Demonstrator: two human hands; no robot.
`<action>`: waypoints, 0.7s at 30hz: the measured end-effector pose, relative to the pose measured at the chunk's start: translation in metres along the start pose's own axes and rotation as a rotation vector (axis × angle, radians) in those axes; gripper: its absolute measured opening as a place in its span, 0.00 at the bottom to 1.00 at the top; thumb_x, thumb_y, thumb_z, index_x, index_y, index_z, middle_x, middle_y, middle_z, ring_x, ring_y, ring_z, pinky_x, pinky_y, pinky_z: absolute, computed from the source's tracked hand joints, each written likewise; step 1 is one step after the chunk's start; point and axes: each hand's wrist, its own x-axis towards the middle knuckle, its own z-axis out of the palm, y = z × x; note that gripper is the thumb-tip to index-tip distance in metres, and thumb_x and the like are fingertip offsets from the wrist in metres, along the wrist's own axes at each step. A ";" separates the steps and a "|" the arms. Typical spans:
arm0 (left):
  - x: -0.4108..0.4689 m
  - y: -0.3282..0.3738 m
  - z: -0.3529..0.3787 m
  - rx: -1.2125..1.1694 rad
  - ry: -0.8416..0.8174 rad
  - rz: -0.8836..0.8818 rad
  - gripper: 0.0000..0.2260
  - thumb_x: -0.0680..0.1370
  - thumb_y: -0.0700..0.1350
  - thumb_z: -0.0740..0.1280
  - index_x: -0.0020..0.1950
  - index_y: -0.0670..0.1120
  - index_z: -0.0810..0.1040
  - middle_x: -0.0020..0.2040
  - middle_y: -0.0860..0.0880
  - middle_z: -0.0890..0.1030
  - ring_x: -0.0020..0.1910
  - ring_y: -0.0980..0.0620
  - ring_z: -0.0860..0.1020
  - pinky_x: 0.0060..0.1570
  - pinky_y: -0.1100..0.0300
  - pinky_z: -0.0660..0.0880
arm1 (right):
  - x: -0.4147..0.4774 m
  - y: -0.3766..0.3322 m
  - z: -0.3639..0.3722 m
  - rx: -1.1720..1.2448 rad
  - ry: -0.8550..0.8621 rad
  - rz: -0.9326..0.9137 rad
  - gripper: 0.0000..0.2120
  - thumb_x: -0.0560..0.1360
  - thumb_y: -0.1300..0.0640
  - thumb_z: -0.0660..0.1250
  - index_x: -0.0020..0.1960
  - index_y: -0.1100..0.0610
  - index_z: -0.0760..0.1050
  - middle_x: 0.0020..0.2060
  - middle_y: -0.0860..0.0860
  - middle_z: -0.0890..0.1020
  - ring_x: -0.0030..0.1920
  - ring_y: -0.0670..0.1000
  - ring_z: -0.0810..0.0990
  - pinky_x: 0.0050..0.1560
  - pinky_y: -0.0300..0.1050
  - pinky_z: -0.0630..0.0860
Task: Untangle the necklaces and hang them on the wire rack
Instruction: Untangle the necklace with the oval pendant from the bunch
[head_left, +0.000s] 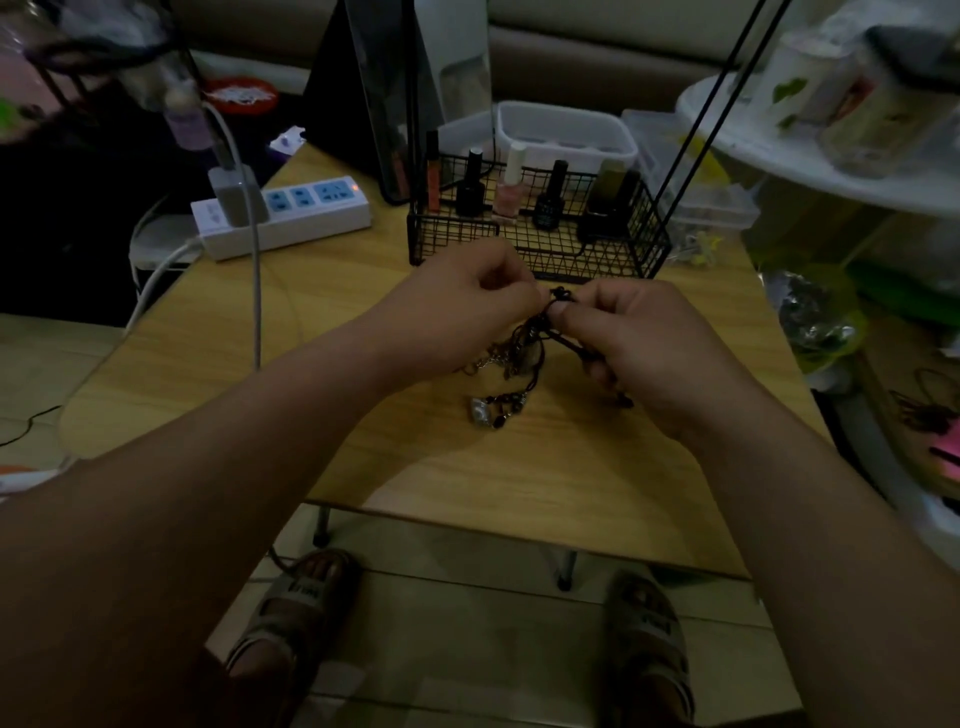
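We see both hands raised just above the wooden table (332, 332), in front of the black wire rack (571, 254). The left hand (462, 306) and the right hand (639, 343) have their fingers curled, and each pinches the top of the tangled necklaces (524, 343) at a dark knot between them. The rest of the bunch hangs down, and a silvery pendant (480, 414) rests on the tabletop below. Nothing hangs on the rack yet.

We judge the main risk to be pulling the two pinched ends apart. That would draw the knot tighter instead of loosening it, and a thin chain caught among the dark cords could kink or snap. In this dim light we cannot tell which strand belongs to which necklace, so the wrong loop may easily get tugged. The pendant could drag across the table and catch on other strands if the bunch is lifted sharply. The hands also work just beside the rack, so a sudden release could send a knuckle into its mesh and tip the nail polish bottles (506, 187) standing inside.
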 end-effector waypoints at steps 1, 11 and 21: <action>0.000 0.000 0.000 0.005 -0.039 0.006 0.07 0.82 0.54 0.69 0.53 0.51 0.81 0.48 0.50 0.82 0.42 0.54 0.79 0.38 0.57 0.76 | 0.000 0.000 0.000 0.012 0.008 -0.002 0.10 0.80 0.54 0.71 0.41 0.55 0.78 0.24 0.45 0.72 0.22 0.43 0.69 0.22 0.34 0.64; 0.001 -0.007 -0.006 -0.057 -0.132 0.001 0.03 0.81 0.48 0.71 0.52 0.49 0.81 0.43 0.50 0.83 0.31 0.62 0.74 0.30 0.67 0.71 | -0.003 -0.003 -0.007 0.306 -0.125 0.106 0.06 0.82 0.58 0.66 0.49 0.55 0.80 0.31 0.47 0.78 0.28 0.44 0.71 0.27 0.37 0.63; -0.002 -0.005 -0.014 -0.175 -0.123 -0.048 0.04 0.81 0.47 0.70 0.47 0.50 0.81 0.44 0.52 0.83 0.45 0.50 0.78 0.50 0.48 0.75 | -0.006 -0.006 -0.009 0.244 -0.069 0.059 0.07 0.82 0.56 0.67 0.50 0.56 0.83 0.35 0.49 0.81 0.29 0.45 0.73 0.27 0.37 0.65</action>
